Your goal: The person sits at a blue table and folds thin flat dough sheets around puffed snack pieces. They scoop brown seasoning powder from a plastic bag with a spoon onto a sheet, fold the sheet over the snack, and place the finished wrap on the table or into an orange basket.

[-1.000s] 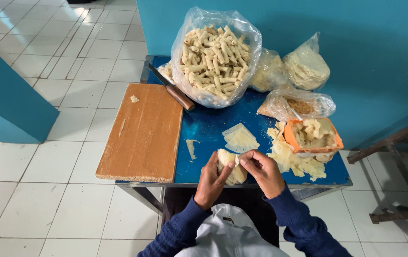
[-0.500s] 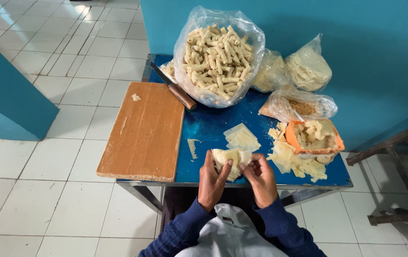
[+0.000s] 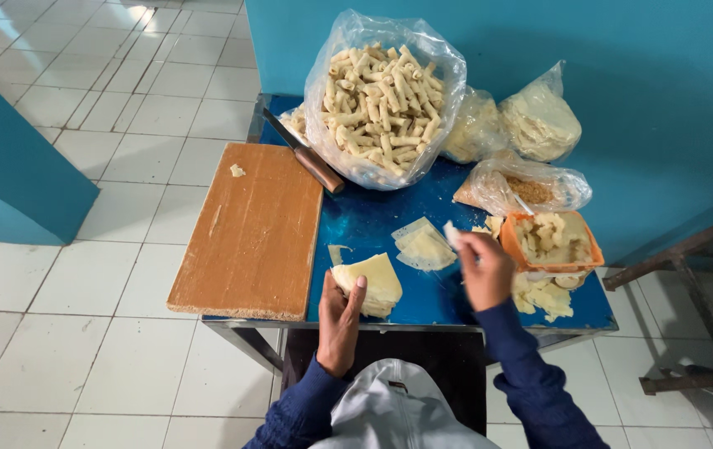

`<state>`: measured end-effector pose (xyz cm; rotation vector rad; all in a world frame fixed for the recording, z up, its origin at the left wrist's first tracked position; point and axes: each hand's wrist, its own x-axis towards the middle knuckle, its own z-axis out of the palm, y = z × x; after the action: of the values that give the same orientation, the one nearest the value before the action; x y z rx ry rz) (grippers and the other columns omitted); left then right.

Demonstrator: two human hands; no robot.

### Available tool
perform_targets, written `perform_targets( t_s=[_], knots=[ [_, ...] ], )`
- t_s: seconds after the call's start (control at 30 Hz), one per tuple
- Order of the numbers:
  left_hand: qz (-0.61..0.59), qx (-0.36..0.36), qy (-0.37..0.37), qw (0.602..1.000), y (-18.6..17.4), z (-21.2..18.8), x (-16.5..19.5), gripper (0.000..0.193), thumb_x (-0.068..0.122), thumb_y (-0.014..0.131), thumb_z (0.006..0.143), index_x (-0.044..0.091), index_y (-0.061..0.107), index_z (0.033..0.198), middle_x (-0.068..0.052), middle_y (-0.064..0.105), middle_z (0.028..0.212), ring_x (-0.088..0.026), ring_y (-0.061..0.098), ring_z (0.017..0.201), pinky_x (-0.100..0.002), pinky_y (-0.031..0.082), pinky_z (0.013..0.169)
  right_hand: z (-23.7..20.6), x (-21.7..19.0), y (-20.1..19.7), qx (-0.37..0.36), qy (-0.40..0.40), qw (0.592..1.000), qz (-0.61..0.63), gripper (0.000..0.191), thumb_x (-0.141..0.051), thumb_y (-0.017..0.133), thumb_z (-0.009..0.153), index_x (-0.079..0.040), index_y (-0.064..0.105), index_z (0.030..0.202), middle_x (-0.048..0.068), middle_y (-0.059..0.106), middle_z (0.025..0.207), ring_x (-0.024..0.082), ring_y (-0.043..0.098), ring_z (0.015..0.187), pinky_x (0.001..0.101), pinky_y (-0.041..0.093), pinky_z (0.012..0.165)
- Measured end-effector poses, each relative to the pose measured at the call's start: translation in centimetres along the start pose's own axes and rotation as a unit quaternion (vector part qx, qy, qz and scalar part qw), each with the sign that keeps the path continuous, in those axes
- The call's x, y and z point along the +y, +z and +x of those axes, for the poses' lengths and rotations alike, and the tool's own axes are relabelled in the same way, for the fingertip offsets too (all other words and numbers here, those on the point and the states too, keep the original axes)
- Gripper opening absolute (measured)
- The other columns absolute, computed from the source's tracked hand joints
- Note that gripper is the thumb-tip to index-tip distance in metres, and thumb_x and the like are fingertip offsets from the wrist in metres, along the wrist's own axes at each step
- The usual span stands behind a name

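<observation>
Left hand (image 3: 341, 320) at the counter's (image 3: 373, 218) near edge, fingers curled around a pale stack of wrappers (image 3: 371, 284), thumb on top; stack resting on the blue surface, touching the palm. Right hand (image 3: 483, 270) raised at three o'clock from the stack, closed in a pinch on a small pale piece (image 3: 452, 234), too small to tell what kind. Loose wrapper (image 3: 423, 246) flat on the blue, between the hands, at one o'clock from the stack and at nine o'clock from the right hand; long axis running roughly ten to four. Right hand nearer to it than the left.

Orange tub (image 3: 553, 242) of pale filling just at three o'clock from the right hand, scraps (image 3: 544, 294) spilling below it. Wooden board (image 3: 253, 231) at nine o'clock from the stack, bare but for one crumb. Knife (image 3: 307, 155) at the board's far corner, handle at four o'clock. Big clear bag of rolled sticks (image 3: 381, 96) at twelve, smaller bags (image 3: 527, 133) beside it toward two. Nothing lying between the right hand and the loose wrapper.
</observation>
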<state>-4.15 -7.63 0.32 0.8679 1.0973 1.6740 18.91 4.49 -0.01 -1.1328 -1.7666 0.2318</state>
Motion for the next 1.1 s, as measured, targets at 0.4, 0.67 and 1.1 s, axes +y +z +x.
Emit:
perform_targets(
  t_s=[0.4,0.67,1.1],
  knots=[
    [0.001,-0.009,-0.021,1.000,0.7,0.0,1.1,0.033,0.030,0.060,0.102,0.001,0.052,0.117,-0.010,0.065,0.106,-0.012,0.061,0.094,-0.029,0.054,0.083,-2.3,-3.9,2.0,-0.090,-0.150,0.977,-0.125,0.024,-0.003,0.071,0.087,-0.008,0.075,0.111,0.011,0.069,0.105,0.031,0.066,0.099,0.0390,0.055,0.084],
    [-0.105,-0.108,-0.024,0.988,2.1,-0.3,1.4,0.040,0.025,0.052,0.104,0.002,0.047,0.136,-0.008,0.062,0.131,-0.013,0.059,0.120,-0.028,0.046,0.103,-0.3,-8.9,-1.9,-0.119,-0.075,0.990,0.030,0.017,-0.004,0.069,0.092,-0.010,0.075,0.107,0.007,0.073,0.104,0.021,0.072,0.086,0.0312,0.059,0.074],
    [-0.050,-0.130,0.010,0.990,2.4,0.0,-0.5,0.030,0.020,0.059,0.104,0.000,0.051,0.126,-0.008,0.064,0.118,-0.010,0.059,0.105,-0.027,0.051,0.089,-1.2,-10.1,-1.6,-0.166,-0.007,0.981,0.104,0.007,-0.005,0.073,0.089,-0.004,0.073,0.096,0.006,0.076,0.093,0.018,0.074,0.078,0.0283,0.056,0.069]
  ],
)
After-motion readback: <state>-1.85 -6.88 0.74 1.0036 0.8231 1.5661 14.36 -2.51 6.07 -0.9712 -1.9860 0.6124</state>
